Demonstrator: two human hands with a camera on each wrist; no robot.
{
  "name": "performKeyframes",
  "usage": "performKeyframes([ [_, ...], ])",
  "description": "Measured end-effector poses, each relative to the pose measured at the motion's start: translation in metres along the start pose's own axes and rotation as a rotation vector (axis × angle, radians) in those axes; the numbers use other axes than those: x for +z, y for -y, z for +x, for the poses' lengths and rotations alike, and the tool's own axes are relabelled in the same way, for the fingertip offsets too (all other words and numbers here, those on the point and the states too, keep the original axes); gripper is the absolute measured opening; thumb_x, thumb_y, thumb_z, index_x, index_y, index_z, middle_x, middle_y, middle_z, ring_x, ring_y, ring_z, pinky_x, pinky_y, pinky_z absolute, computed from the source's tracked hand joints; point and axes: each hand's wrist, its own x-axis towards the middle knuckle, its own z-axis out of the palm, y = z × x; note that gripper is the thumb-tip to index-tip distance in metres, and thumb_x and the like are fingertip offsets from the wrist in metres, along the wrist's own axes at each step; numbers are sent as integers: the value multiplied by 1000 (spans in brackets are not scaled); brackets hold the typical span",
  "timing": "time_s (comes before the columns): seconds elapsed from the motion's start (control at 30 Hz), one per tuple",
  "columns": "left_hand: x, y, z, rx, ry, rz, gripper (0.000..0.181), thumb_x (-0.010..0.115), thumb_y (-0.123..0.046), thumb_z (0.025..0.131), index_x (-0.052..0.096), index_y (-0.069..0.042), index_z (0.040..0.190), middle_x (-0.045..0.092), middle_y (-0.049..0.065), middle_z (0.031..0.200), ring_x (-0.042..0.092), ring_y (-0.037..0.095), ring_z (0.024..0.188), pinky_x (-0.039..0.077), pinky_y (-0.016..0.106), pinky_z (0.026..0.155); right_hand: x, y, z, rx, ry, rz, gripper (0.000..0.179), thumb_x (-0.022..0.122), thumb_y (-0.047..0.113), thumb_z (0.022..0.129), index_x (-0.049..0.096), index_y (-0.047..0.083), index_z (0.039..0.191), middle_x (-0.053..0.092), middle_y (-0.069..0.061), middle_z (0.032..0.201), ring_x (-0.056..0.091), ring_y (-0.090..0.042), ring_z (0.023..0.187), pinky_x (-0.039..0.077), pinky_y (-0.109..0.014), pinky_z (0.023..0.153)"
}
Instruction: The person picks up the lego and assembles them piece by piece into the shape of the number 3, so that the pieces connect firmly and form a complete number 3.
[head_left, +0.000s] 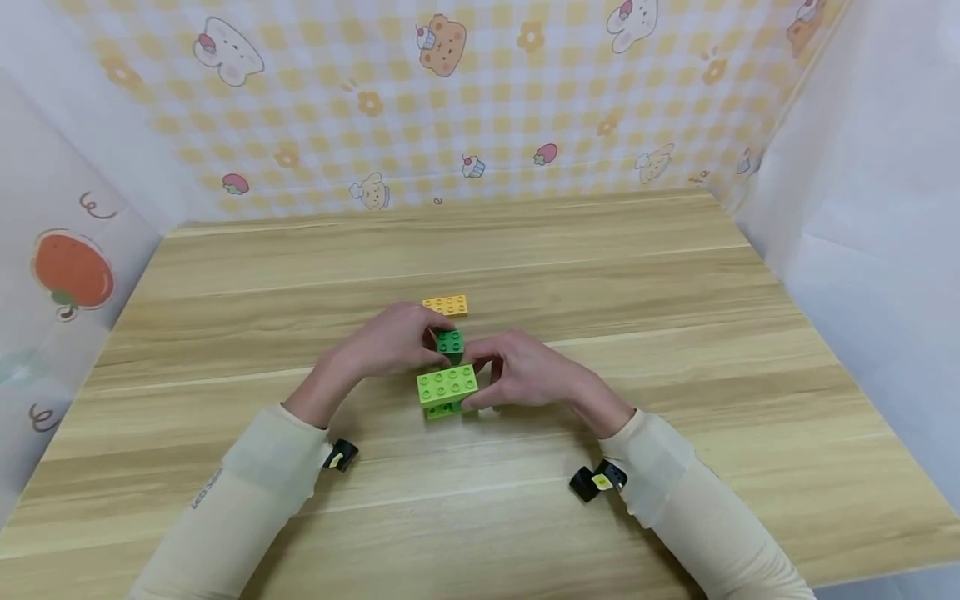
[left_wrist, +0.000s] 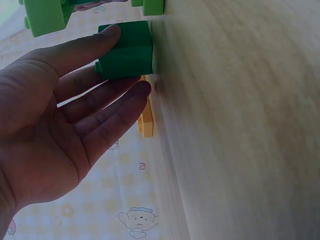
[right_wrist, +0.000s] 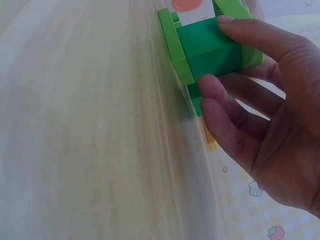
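Observation:
My left hand (head_left: 393,340) pinches a small dark green toy building brick (head_left: 450,343) between thumb and fingers; in the left wrist view that brick (left_wrist: 131,56) is at the tabletop. Just nearer to me stands a stack with a light green brick (head_left: 447,383) on top and a light green piece (head_left: 438,412) at the bottom. Between these two, the right wrist view shows a dark green middle brick (right_wrist: 212,52). My right hand (head_left: 531,371) grips the stack from the right, thumb on its near side. Its other fingertips are partly hidden in the head view.
A yellow-orange brick (head_left: 447,305) lies flat behind the left hand. The wooden tabletop (head_left: 480,517) stretches to a checked cloth backdrop (head_left: 495,108). Pale sheets hang at both sides.

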Motion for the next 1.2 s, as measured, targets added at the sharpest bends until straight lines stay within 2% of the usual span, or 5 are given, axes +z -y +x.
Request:
performKeyframes([
  [0.23, -3, 0, -4, -35, -41, -24, 33, 82, -19, 92, 77, -9, 123, 76, 0, 98, 68, 16, 90, 56, 37, 85, 0, 0, 0, 3, -4, -18, 25, 90, 26, 85, 74, 21, 104, 73, 9, 96, 65, -8, 80, 54, -25, 70],
  [0.5, -16, -7, -23, -59, -142, -86, 35, 80, -19, 93, 75, -7, 125, 76, 3, 105, 71, 21, 99, 58, 41, 87, 0, -2, 2, 0, -17, -23, 23, 89, 24, 85, 71, 19, 98, 73, 8, 95, 65, -9, 76, 54, -25, 69],
  [0.8, -31, -29, -47, 10, -217, -97, 28, 81, -17, 92, 77, -10, 120, 77, 0, 104, 72, 19, 99, 60, 41, 86, -1, -1, 2, -3, -34, -38, 23, 89, 23, 85, 71, 18, 98, 72, 7, 92, 66, -8, 74, 55, -26, 67],
  [0.97, -29, -44, -53, 103, -210, -12, 32, 84, -19, 90, 78, -11, 121, 78, -1, 110, 73, 18, 100, 60, 40, 89, -1, 0, 2, -5, -38, -28, 26, 89, 21, 85, 72, 17, 103, 72, 6, 93, 66, -10, 76, 57, -26, 69],
  [1.2, -24, -53, -54, 136, -192, 36, 43, 85, -22, 90, 75, -11, 131, 78, 0, 117, 74, 17, 101, 61, 38, 89, -1, 0, 3, 1, -27, -2, 28, 89, 20, 86, 74, 18, 108, 75, 5, 101, 68, -12, 84, 60, -28, 74],
])
